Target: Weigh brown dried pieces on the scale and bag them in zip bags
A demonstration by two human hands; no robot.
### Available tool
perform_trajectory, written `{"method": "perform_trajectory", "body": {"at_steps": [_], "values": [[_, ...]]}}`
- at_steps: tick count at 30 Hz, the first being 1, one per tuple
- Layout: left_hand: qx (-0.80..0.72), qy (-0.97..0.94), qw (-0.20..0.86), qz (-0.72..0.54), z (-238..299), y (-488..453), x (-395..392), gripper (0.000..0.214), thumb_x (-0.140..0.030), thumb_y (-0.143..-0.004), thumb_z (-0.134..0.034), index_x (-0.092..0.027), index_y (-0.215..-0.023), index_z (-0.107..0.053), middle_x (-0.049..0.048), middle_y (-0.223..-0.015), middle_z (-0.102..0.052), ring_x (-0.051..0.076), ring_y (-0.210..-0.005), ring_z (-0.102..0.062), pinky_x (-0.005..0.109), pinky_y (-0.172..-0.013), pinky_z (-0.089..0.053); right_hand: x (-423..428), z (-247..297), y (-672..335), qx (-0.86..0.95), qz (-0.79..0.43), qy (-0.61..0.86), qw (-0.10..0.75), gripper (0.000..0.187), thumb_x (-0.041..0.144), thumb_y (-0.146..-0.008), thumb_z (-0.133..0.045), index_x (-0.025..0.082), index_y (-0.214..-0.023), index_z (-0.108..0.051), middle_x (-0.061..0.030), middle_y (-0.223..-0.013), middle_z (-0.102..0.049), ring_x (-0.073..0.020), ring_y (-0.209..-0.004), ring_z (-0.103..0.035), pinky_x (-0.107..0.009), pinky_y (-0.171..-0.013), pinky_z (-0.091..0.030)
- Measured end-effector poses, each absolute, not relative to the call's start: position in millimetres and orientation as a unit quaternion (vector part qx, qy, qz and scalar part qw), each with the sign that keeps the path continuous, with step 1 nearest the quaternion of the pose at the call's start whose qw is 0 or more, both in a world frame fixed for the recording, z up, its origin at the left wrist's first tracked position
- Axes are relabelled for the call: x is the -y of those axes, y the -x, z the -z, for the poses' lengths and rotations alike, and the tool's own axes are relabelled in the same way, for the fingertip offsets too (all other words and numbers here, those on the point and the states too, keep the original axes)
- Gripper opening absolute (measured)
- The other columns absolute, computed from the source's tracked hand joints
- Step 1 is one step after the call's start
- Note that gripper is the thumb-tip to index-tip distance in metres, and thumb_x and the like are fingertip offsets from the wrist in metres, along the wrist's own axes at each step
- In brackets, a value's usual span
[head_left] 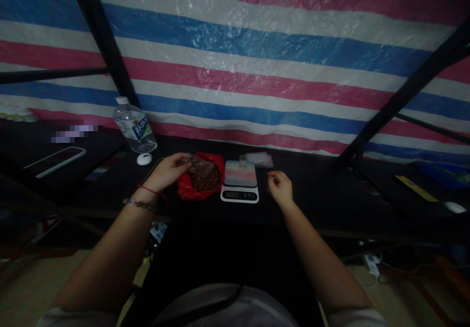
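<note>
My left hand [171, 169], with a red string and a beaded bracelet at the wrist, pinches a clear plastic bag [200, 165]. That bag hangs over an open red bag [185, 186] filled with small brown pieces [206, 181]. To the right of the red bag stands a white kitchen scale [240, 174], its display too dark to read. A small clear cup [243, 160] sits at the far edge of the scale's plate. Right of the scale, my right hand [281, 188] is closed with fingertips together; anything between them is too small to tell.
Flat clear bags [260, 159] lie behind the scale. A large water bottle [135, 127] and a white rounded case [144, 159] stand at left, with a phone [57, 161] farther left. Black frame posts [106, 38] rise before a striped sheet [235, 62]. A yellow strip [416, 188] lies at right.
</note>
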State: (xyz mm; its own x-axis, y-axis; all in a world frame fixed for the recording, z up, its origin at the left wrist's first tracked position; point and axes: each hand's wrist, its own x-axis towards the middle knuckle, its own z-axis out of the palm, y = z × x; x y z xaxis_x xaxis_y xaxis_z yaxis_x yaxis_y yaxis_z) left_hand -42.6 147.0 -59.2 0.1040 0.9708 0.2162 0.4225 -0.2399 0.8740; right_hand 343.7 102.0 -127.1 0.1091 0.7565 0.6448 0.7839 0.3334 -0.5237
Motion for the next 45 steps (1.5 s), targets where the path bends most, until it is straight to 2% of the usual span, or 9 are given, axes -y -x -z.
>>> {"method": "perform_trajectory", "body": {"at_steps": [6, 12, 17, 23, 29, 33, 39, 45], "values": [[-0.527, -0.713, 0.259, -0.383, 52.4, 54.7, -148.1, 0.036, -0.039, -0.076, -0.053, -0.019, -0.104, -0.065, 0.0049, -0.098, -0.071, 0.022, -0.09, -0.066, 0.032, -0.083, -0.051, -101.4, 126.5, -343.5, 0.669, 0.014, 0.581, 0.463, 0.021, 0.023, -0.081, -0.047, 0.018, -0.086, -0.067, -0.0052, -0.082, -0.065, -0.016, -0.066, -0.057, -0.029, -0.065, -0.046], [-0.552, -0.761, 0.137, -0.313, 34.7, 54.6, -137.4, 0.032, -0.027, -0.076, -0.046, -0.021, -0.097, -0.068, 0.0029, -0.098, -0.071, 0.022, -0.089, -0.065, 0.03, -0.083, -0.051, -102.0, 127.8, -343.3, 0.667, 0.009, 0.58, 0.467, 0.02, 0.023, -0.081, -0.048, 0.018, -0.086, -0.067, -0.0048, -0.082, -0.065, -0.0159, -0.067, -0.058, -0.028, -0.064, -0.046], [-0.488, -0.825, 0.06, -0.279, 23.2, 45.0, -126.0, 0.035, -0.022, -0.072, -0.043, -0.019, -0.097, -0.068, 0.0046, -0.098, -0.07, 0.021, -0.09, -0.064, 0.031, -0.084, -0.05, -102.9, 129.2, -343.1, 0.663, -0.004, 0.582, 0.471, 0.02, 0.023, -0.081, -0.048, 0.018, -0.086, -0.067, -0.0051, -0.082, -0.064, -0.0162, -0.067, -0.058, -0.027, -0.062, -0.046], [-0.422, -0.868, -0.006, -0.261, 21.1, 43.4, -124.3, 0.03, -0.021, -0.076, -0.042, -0.018, -0.088, -0.069, 0.0045, -0.089, -0.07, 0.02, -0.089, -0.061, 0.034, -0.087, -0.047, -105.5, 131.6, -344.5, 0.661, -0.007, 0.582, 0.473, 0.021, 0.025, -0.081, -0.047, 0.018, -0.085, -0.067, -0.0054, -0.082, -0.065, -0.0165, -0.068, -0.058, -0.028, -0.061, -0.046], [-0.4, -0.884, -0.033, -0.24, 29.1, 45.7, -133.6, 0.027, -0.018, -0.076, -0.042, -0.019, -0.08, -0.068, 0.0042, -0.089, -0.069, 0.021, -0.09, -0.06, 0.037, -0.09, -0.045, -107.8, 134.6, -347.0, 0.668, 0.008, 0.575, 0.472, 0.021, 0.026, -0.081, -0.048, 0.019, -0.085, -0.067, -0.0054, -0.083, -0.066, -0.0171, -0.069, -0.059, -0.03, -0.066, -0.047], [-0.409, -0.862, -0.068, -0.291, 31.2, 43.1, -134.3, 0.027, -0.018, -0.076, -0.042, -0.018, -0.084, -0.068, 0.0056, -0.096, -0.069, 0.022, -0.095, -0.06, 0.038, -0.093, -0.043, -108.3, 134.6, -347.2, 0.667, 0.01, 0.577, 0.472, 0.021, 0.025, -0.081, -0.048, 0.019, -0.085, -0.067, -0.0051, -0.082, -0.065, -0.0167, -0.068, -0.059, -0.029, -0.065, -0.047], [-0.444, -0.823, -0.097, -0.341, 26.7, 40.9, -128.2, 0.026, -0.02, -0.077, -0.043, -0.017, -0.083, -0.069, 0.0072, -0.09, -0.069, 0.023, -0.091, -0.06, 0.039, -0.09, -0.044, -107.7, 132.8, -346.2, 0.667, 0.004, 0.579, 0.469, 0.021, 0.026, -0.08, -0.047, 0.019, -0.084, -0.067, -0.0054, -0.082, -0.065, -0.0169, -0.069, -0.058, -0.029, -0.065, -0.047], [-0.441, -0.842, -0.088, -0.297, 30.5, 38.3, -129.2, 0.028, -0.021, -0.077, -0.043, -0.02, -0.083, -0.07, 0.0058, -0.092, -0.068, 0.024, -0.093, -0.058, 0.042, -0.092, -0.041, -106.7, 131.0, -345.4, 0.664, -0.005, 0.586, 0.465, 0.021, 0.025, -0.08, -0.047, 0.019, -0.085, -0.067, -0.0056, -0.082, -0.065, -0.0171, -0.069, -0.059, -0.03, -0.067, -0.048]]}}
